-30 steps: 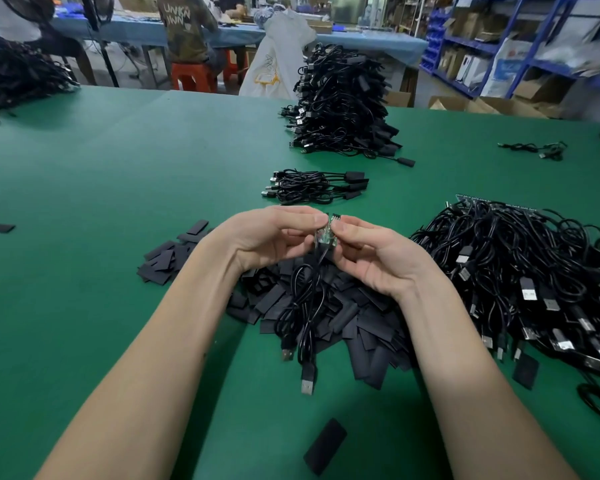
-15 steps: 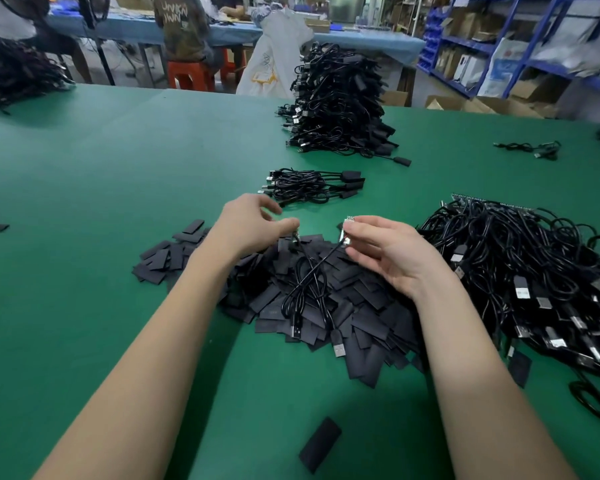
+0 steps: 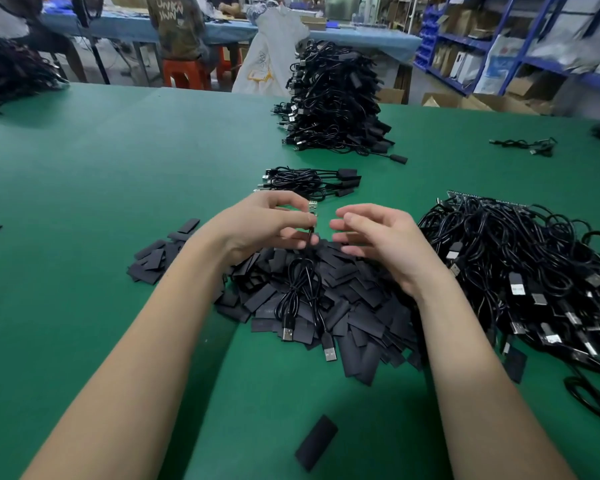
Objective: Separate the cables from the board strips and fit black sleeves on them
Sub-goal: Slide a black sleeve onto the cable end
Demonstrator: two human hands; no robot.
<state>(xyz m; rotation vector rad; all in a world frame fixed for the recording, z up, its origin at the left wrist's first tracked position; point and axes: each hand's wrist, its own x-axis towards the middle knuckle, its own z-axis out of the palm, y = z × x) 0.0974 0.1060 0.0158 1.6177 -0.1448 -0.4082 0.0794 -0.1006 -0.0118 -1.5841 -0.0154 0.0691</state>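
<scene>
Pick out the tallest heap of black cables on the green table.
The far heap of cables behind the small bundle, stacked high; the tangle at right spreads low.

I see a table covered in matt green felt-like cloth. The flat black sleeves heaped on it look dull and rubbery. The thin black cable shines glossy plastic, ending in bright metal plugs.

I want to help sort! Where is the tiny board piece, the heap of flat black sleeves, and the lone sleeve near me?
Small green circuit-board piece (image 3: 312,211): head view, on its upper end above the fingers.
Heap of flat black sleeves (image 3: 357,306): head view, on its middle.
Lone flat black sleeve (image 3: 316,442): head view, on its centre.
</scene>
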